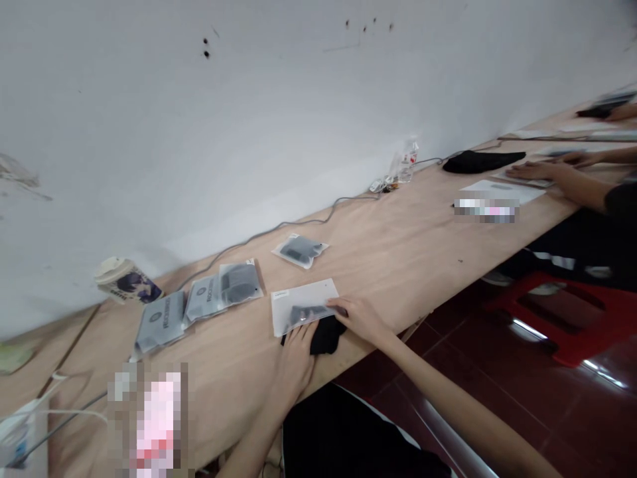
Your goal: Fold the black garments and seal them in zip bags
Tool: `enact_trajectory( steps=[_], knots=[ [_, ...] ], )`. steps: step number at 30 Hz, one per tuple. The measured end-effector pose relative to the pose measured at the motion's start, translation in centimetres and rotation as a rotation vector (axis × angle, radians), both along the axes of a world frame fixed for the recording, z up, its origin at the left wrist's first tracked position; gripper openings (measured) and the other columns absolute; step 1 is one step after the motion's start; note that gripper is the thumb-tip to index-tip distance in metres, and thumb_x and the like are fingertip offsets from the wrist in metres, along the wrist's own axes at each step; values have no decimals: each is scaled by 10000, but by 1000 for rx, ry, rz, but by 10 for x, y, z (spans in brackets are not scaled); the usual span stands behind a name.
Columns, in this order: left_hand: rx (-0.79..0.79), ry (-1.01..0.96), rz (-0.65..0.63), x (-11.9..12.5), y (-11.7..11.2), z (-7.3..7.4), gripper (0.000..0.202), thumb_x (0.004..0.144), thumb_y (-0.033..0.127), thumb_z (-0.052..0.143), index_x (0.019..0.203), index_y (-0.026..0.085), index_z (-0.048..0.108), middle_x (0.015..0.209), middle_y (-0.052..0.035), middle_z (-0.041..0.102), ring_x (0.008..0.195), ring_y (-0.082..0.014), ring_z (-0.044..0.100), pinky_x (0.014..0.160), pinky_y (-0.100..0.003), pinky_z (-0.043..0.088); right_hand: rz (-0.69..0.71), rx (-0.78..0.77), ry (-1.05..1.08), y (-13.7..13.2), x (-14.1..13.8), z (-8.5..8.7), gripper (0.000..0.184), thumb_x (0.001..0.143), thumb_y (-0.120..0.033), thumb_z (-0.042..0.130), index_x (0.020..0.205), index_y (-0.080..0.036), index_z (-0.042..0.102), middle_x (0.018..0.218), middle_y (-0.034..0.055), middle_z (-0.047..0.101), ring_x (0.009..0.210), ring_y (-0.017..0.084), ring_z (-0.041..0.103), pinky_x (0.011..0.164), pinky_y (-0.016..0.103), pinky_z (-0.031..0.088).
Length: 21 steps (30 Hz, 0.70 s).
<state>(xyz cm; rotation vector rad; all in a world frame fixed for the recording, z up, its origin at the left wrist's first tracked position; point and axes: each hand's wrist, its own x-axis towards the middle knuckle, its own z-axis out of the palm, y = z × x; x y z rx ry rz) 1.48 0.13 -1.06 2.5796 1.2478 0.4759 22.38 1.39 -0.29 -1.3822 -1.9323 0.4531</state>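
A clear plastic bag lies flat on the wooden bench in front of me. A black cloth item is partly inside its near opening and partly sticking out. My left hand presses its fingers on the bag's near edge and the cloth. My right hand lies on the bag's right corner, fingers closed on the cloth and bag edge. Three filled bags lie to the left; another filled bag lies further back.
A paper cup stands by the white wall at left. A grey cable runs along the wall to a plastic bottle. Another person's hands work at the right, near black cloth. A red stool stands on the floor.
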Motion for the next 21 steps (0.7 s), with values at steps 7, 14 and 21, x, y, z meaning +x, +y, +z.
enact_trajectory(
  steps=[7, 14, 21],
  knots=[
    [88, 219, 428, 54, -2, 9, 536, 802, 34, 328, 1322, 45, 456, 1342, -209, 500, 1280, -320, 424, 1058, -517, 300, -20, 143, -81, -1, -15, -2, 376, 835, -47, 439, 1109, -182, 657, 1148, 64, 665, 1081, 196, 601, 967, 377, 474],
    [116, 189, 416, 54, 11, 0, 554, 804, 30, 330, 1348, 62, 431, 1322, -221, 512, 1224, -309, 484, 1022, -479, 357, -108, 158, -82, 8, -5, -18, 427, 824, -35, 406, 1086, -229, 682, 1187, 68, 641, 1075, 204, 603, 925, 388, 509],
    [42, -14, 392, 64, 39, -9, 464, 822, 54, 334, 1222, 139, 554, 1238, -156, 594, 1222, -290, 478, 1056, -526, 302, -110, 196, -36, 5, -8, -27, 449, 843, -31, 365, 1124, -208, 666, 1251, 89, 599, 1131, 211, 570, 947, 393, 499]
  ],
)
